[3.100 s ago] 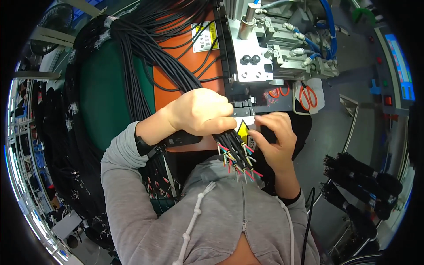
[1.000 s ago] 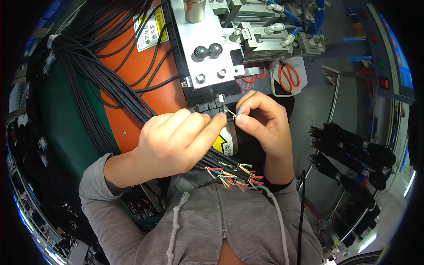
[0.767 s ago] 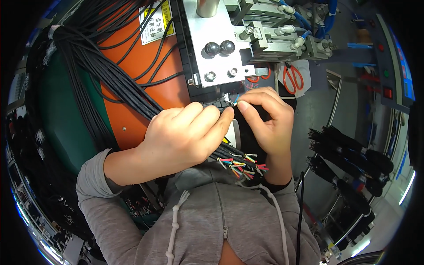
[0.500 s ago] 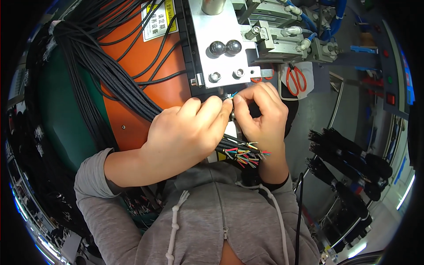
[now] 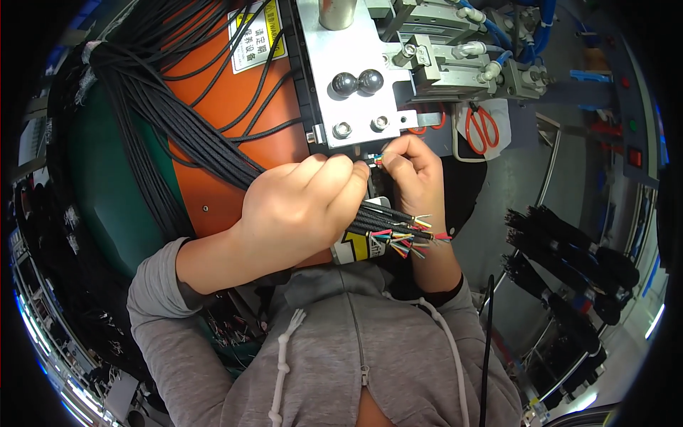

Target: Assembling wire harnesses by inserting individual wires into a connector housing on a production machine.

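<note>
Just below the metal block of the machine (image 5: 356,92), my two hands meet at fingertip level. My left hand (image 5: 302,196) is closed, its thumb and forefinger pinching the end of a black cable whose body is mostly hidden by the hand. Short coloured wires (image 5: 378,159) show in the small gap between the hands. My right hand (image 5: 420,174) pinches the tips of those wires, its other fingers curled. Under my left hand, a bundle of black braided cables (image 5: 388,219) pokes out toward my right wrist, with red, yellow, white and blue wire ends fanned out.
Many black cables (image 5: 192,128) run across the orange machine cover (image 5: 213,188) at left. Red-handled scissors (image 5: 482,129) lie on a pale pad at right. Pneumatic cylinders (image 5: 448,67) with blue tubes stand behind. More cable bundles (image 5: 569,249) hang on a rack at far right.
My right hand has shifted slightly and curled in, and more of the coloured wires shows between the hands. My left hand keeps its pinch. The whole view has moved a little.
</note>
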The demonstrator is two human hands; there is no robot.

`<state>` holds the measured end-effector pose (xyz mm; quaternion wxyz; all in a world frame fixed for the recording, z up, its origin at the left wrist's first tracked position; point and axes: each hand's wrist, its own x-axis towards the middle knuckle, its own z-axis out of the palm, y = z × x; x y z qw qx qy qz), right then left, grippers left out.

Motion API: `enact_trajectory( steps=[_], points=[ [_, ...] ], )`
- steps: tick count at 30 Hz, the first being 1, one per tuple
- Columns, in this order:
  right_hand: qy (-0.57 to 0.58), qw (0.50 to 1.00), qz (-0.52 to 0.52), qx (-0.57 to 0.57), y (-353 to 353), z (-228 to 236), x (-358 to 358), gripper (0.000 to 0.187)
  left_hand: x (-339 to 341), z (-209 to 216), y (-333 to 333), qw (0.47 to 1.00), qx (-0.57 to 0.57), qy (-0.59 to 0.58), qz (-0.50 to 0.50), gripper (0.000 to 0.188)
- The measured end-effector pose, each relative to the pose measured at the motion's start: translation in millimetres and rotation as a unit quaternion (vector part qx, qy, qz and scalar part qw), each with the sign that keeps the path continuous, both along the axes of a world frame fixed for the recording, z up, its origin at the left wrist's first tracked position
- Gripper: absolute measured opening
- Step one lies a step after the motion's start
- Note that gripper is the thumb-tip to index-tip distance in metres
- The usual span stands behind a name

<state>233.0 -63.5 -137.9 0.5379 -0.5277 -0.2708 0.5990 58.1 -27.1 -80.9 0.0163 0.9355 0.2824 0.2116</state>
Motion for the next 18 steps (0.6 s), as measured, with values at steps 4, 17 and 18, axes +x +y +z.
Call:
enact_trajectory(
  steps=[4, 17, 18],
  points=[
    [-0.320, 0.933, -0.013, 0.164, 1, -4, -3, 0.007, -1, -1, 4, 1.000, 0.003, -0.011, -0.002, 0.022],
    [-0.269, 0.879, 0.094, 0.383, 3, 21, 32, 0.012, -12, 10, -9, 0.996, -0.036, 0.052, 0.058, 0.017],
    [-0.240, 0.863, 0.125, 0.426, 0, 25, 37, 0.013, -12, 12, -8, 0.997, -0.069, 0.022, 0.039, 0.017]
  ],
)
